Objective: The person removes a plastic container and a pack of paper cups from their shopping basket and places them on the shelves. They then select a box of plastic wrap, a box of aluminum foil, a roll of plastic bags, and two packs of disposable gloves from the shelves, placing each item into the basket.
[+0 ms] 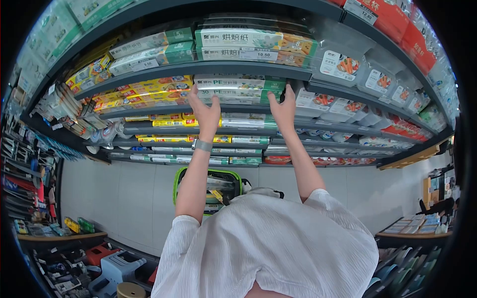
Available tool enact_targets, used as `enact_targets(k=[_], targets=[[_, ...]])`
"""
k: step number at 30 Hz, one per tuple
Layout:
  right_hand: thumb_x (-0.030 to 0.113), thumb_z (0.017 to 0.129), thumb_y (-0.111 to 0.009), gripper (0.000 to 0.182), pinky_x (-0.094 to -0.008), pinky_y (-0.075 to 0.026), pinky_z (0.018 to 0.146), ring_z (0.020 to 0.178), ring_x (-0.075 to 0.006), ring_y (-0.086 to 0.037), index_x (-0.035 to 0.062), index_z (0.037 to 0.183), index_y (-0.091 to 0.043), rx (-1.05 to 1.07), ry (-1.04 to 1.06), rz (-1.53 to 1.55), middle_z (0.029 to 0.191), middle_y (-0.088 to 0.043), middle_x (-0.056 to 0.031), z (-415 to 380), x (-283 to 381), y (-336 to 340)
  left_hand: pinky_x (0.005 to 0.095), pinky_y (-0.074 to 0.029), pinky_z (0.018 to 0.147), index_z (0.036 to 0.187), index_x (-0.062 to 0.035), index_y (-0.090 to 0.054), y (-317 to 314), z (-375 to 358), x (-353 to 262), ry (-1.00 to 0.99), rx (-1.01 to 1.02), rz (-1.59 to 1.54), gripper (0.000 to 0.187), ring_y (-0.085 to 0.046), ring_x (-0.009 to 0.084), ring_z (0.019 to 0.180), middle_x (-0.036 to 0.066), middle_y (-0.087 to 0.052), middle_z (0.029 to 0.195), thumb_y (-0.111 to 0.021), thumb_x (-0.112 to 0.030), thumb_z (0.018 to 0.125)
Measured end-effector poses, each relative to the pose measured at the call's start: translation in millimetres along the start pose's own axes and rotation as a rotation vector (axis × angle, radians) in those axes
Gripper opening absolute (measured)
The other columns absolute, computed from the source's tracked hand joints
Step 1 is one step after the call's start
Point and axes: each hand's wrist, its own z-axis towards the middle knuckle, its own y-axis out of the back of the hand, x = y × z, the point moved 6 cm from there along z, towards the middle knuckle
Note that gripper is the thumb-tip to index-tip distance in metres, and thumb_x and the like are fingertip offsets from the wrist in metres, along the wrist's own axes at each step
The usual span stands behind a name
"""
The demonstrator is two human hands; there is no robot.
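Both of my arms reach up to a shelf of long boxes. My left hand is at the left end of the white and green PE wrap boxes, its thumb and fingers apart around that end. At their right end, my right hand has its fingers wrapped round the box end, thumb on the front. The boxes lie flat, stacked on the shelf. Yellow and red boxes lie just left of my left hand. Clear packs with food labels stand right of my right hand.
Baking paper boxes fill the shelf above, behind a dark shelf edge. More shelves of boxes run below. A green-rimmed basket is on the floor beside my body. Stools and goods stand at the lower left.
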Motion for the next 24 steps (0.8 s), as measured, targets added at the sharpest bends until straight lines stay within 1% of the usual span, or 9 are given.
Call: enact_targets(k=[6,12,14,18,19,20,21,22,24], targets=[[0.022,0.090,-0.070,0.060,-0.0432,-0.044,0.100,0.119,-0.0366,-0.055,-0.0081,0.137,-0.048,-0.006,-0.112,0.194,0.134,-0.054,-0.0241,-31.1,3.9,17.7,0.0428,-0.035,0.111,0.142,0.0023,-0.038,22.0,-31.9,-15.7,-0.044,-0.089,0.151,0.062,-0.045,0.0324,0.129,0.021,-0.044,0.138,-0.067,-0.008,0.089],[0.012,0.091,-0.065,0.033,-0.0364,-0.050,0.085,0.103,-0.0279,-0.062,-0.0025,0.120,-0.059,0.164,-0.085,0.157,0.125,-0.061,-0.0205,-117.9,-28.1,26.0,0.0405,-0.046,0.096,0.133,0.0035,-0.046,100.6,-153.5,44.4,0.267,0.093,0.139,0.046,-0.056,0.0310,0.114,0.019,-0.051,0.128,-0.064,-0.007,0.092],[0.008,0.092,-0.064,0.018,-0.0298,-0.053,0.074,0.088,-0.0198,-0.071,-0.0031,0.106,-0.066,0.373,-0.131,0.110,0.107,-0.070,-0.0136,-157.5,-50.9,17.7,0.0397,-0.049,0.090,0.130,0.0045,-0.050,138.6,-228.5,106.5,0.451,0.111,0.136,0.045,-0.060,0.0308,0.110,0.020,-0.052,0.126,-0.065,-0.008,0.090],[0.007,0.092,-0.062,0.014,-0.0305,-0.055,0.068,0.075,-0.0191,-0.071,-0.0040,0.097,-0.068,0.698,-0.255,0.051,0.087,-0.072,-0.0113,-247.2,-106.3,9.2,0.0397,-0.052,0.085,0.114,0.0087,-0.061,238.8,-407.2,196.2,0.859,0.223,0.497,0.039,-0.065,0.0318,0.097,0.023,-0.066,0.105,-0.069,-0.017,0.086],[0.009,0.090,-0.063,0.013,-0.0333,-0.055,0.068,0.072,-0.0228,-0.070,-0.0026,0.095,-0.069,0.753,-0.294,0.068,0.080,-0.071,-0.0124,-264.2,-108.4,11.1,0.0411,-0.053,0.081,0.105,0.0102,-0.065,253.2,-430.0,188.5,1.040,0.387,0.322,0.036,-0.067,0.0342,0.080,0.021,-0.070,0.089,-0.070,-0.019,0.085],[0.010,0.089,-0.064,0.013,-0.0360,-0.055,0.068,0.068,-0.0265,-0.069,-0.0011,0.092,-0.069,0.800,-0.337,0.082,0.074,-0.070,-0.0135,-280.8,-110.4,14.2,0.0387,-0.054,0.070,0.100,0.0098,-0.069,283.2,-524.2,252.7,1.143,0.225,0.312,0.032,-0.066,0.0280,0.067,0.016,-0.070,0.077,-0.069,-0.019,0.086],[0.011,0.088,-0.064,0.013,-0.0368,-0.055,0.069,0.070,-0.0285,-0.070,-0.0008,0.092,-0.069,0.833,-0.318,0.053,0.077,-0.070,-0.0157,-298.6,-117.6,15.2,0.0332,-0.053,0.059,0.099,0.0091,-0.071,291.4,-532.7,211.3,1.388,0.123,0.136,0.032,-0.066,0.0202,0.064,0.014,-0.070,0.080,-0.067,-0.020,0.088],[0.011,0.088,-0.063,0.013,-0.0375,-0.056,0.070,0.072,-0.0305,-0.071,-0.0006,0.091,-0.069,0.866,-0.299,0.021,0.080,-0.071,-0.0180,-312.9,-122.7,15.5,0.0292,-0.051,0.052,0.100,0.0065,-0.068,302.4,-564.5,210.9,1.479,0.153,0.134,0.027,-0.064,0.0167,0.060,0.010,-0.067,0.079,-0.064,-0.018,0.089],[0.011,0.088,-0.063,0.013,-0.0390,-0.056,0.070,0.073,-0.0325,-0.070,-0.0006,0.091,-0.069,0.892,-0.271,-0.016,0.080,-0.071,-0.0190,-328.7,-117.0,19.1,0.0298,-0.053,0.054,0.099,0.0052,-0.068,316.9,-615.9,201.4,1.583,0.177,0.141,0.024,-0.067,0.0178,0.064,0.011,-0.067,0.081,-0.063,-0.017,0.089]])
